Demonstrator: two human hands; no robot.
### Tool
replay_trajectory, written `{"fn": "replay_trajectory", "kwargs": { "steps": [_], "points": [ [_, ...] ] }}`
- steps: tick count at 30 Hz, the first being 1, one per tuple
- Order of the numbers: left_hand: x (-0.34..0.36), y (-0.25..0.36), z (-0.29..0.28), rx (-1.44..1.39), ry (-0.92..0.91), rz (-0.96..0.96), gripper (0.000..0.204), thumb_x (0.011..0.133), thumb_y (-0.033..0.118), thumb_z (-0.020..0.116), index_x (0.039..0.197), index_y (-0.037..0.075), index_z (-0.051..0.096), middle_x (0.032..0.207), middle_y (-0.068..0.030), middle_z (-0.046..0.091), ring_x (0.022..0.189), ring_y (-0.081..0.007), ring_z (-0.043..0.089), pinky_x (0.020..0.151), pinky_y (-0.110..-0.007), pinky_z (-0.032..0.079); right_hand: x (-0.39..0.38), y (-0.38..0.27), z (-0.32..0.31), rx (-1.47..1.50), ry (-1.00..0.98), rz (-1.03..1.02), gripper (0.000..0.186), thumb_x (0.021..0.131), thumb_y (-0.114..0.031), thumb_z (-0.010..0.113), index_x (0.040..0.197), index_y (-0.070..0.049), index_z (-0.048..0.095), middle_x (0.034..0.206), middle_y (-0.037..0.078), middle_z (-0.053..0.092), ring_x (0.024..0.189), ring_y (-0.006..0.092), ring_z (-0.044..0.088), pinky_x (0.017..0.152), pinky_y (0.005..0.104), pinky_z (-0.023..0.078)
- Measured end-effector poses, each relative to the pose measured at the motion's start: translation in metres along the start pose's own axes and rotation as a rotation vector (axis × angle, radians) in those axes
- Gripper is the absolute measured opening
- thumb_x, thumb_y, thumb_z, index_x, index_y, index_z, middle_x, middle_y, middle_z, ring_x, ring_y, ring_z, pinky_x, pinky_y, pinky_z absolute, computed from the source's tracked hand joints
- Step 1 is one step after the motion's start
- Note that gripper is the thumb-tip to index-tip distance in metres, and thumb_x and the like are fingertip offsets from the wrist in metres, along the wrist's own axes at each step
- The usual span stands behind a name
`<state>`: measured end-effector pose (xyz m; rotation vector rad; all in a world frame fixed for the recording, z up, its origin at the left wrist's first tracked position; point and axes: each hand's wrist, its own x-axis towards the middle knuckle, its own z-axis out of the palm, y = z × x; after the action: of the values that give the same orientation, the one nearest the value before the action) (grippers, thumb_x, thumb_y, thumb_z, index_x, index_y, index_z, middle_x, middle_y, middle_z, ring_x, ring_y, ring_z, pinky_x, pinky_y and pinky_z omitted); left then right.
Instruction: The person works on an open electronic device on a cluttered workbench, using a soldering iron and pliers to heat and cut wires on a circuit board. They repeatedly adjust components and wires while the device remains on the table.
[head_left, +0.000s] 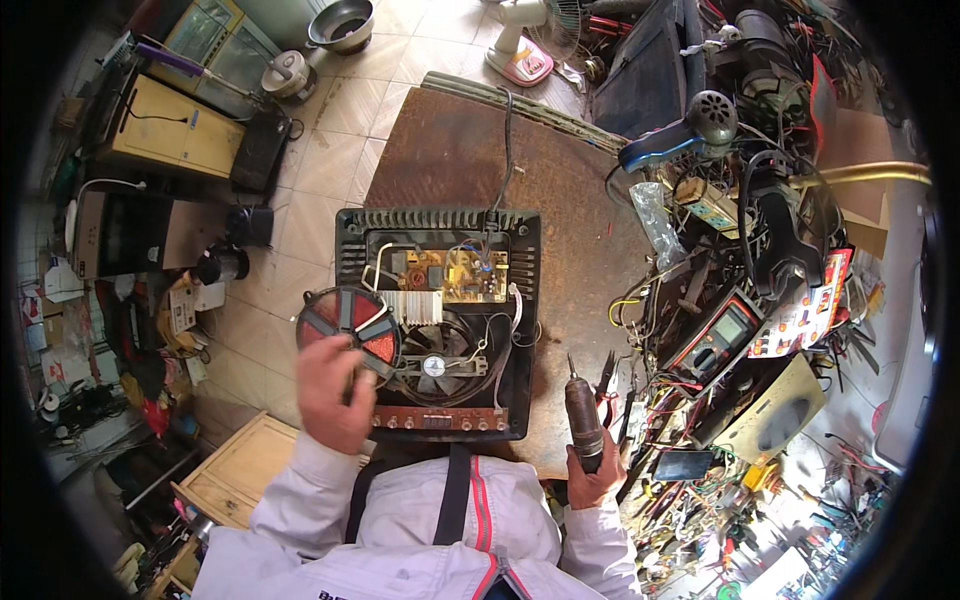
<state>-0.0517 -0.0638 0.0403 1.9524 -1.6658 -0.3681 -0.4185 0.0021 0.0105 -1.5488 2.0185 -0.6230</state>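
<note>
An opened induction cooker (527, 330) lies on the worktable, showing a circuit board (475, 275), a finned heat sink (415, 306), a fan (433, 367) and a brown control board (440, 418). Its round red-and-black heating coil (352, 322) overhangs the left edge of the case. My left hand (338, 395) has closed fingers at the coil's near rim, covering part of it. To the right of the case, my right hand (597, 474) grips a dark, thick-bodied screwdriver (583, 420) whose thin bit points away from me.
Beside my right hand are pliers (608, 385) and a multimeter (712, 340). A hair dryer (690, 130), tools and tangled wires crowd the right side. The rusty tabletop (450, 150) extends beyond the cooker, with a power cord (508, 140) across it. A wooden drawer unit (235, 470) stands at left.
</note>
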Motion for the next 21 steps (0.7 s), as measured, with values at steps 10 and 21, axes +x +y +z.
{"fn": "replay_trajectory", "kwargs": {
  "steps": [10, 21],
  "points": [
    [-0.034, -0.092, 0.009, -0.426, -0.040, -0.557, 0.068, 0.093, 0.014, 0.072, 0.149, -0.002, 0.037, 0.142, -0.0175, 0.053, 0.130, -0.0264, 0.055, 0.109, -0.040, 0.046, -0.013, 0.067, 0.023, -0.254, -0.169, -0.317, 0.084, 0.062, -0.009, 0.089, 0.138, -0.001, 0.054, 0.120, 0.021, 0.064, 0.102, 0.0429, 0.066, 0.088, 0.0514, 0.055],
    [-0.036, -0.087, 0.021, -0.444, 0.042, -0.589, 0.072, 0.092, 0.008, 0.067, 0.153, -0.003, 0.031, 0.146, -0.0197, 0.049, 0.132, -0.0279, 0.053, 0.111, -0.039, 0.043, -0.007, 0.080, 0.022, -0.315, -0.302, -0.300, 0.099, 0.050, -0.004, 0.089, 0.141, -0.001, 0.052, 0.126, 0.019, 0.061, 0.106, 0.0399, 0.063, 0.094, 0.0508, 0.051]
  ]
}}
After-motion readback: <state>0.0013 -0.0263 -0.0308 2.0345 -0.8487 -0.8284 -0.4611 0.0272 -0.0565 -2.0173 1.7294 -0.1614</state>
